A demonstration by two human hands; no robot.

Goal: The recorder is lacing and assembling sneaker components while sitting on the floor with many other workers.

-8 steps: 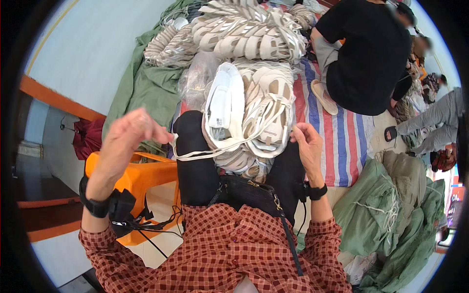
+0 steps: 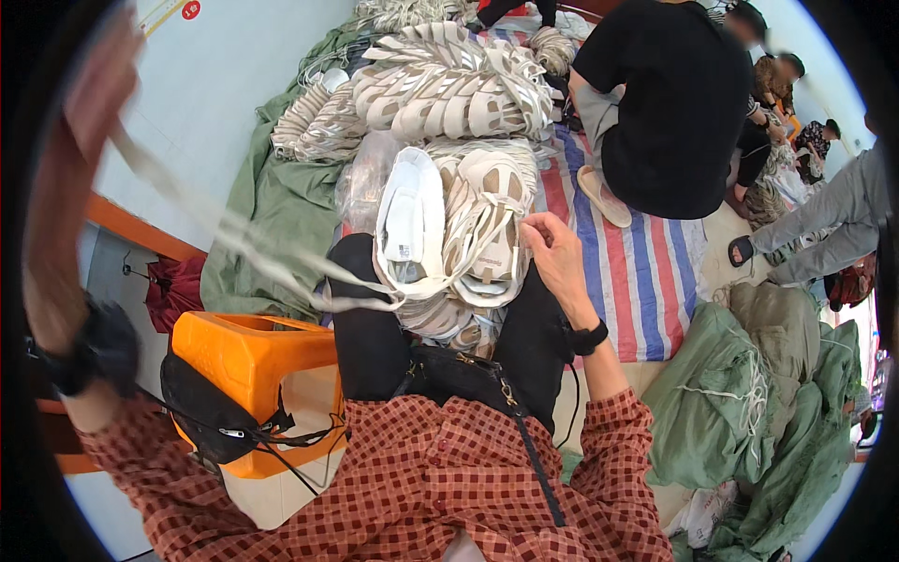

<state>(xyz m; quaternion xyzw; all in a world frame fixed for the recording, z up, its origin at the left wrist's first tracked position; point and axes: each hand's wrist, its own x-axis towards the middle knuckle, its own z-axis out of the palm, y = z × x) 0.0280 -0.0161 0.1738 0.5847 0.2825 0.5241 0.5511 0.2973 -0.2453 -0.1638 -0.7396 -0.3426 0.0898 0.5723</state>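
Observation:
My left hand point(image 2: 98, 98), blurred by motion, is raised at the far upper left. From it a long off-white shoelace point(image 2: 365, 304) runs down to the shoe uppers in my lap. One upper point(image 2: 409, 192) stands with its pale inside facing me. Beside it on the right lies a beige upper point(image 2: 496, 260) with laces across its front, on top of a stack of similar ones. My right hand point(image 2: 556, 258) is at that upper's right edge, thumb and forefinger pinched together. What lies between those fingertips is too small to make out.
Rows of beige uppers point(image 2: 454, 89) lie ahead on a striped sheet point(image 2: 623, 281). A person in black point(image 2: 674, 112) sits at the right. An orange stool point(image 2: 220, 351) with a black bag point(image 2: 201, 407) is at my left. Green sacks point(image 2: 707, 403) lie at the right.
My left hand has swung up and to the left, drawing the shoelace out into a long line. The right hand stays by the beige upper's edge.

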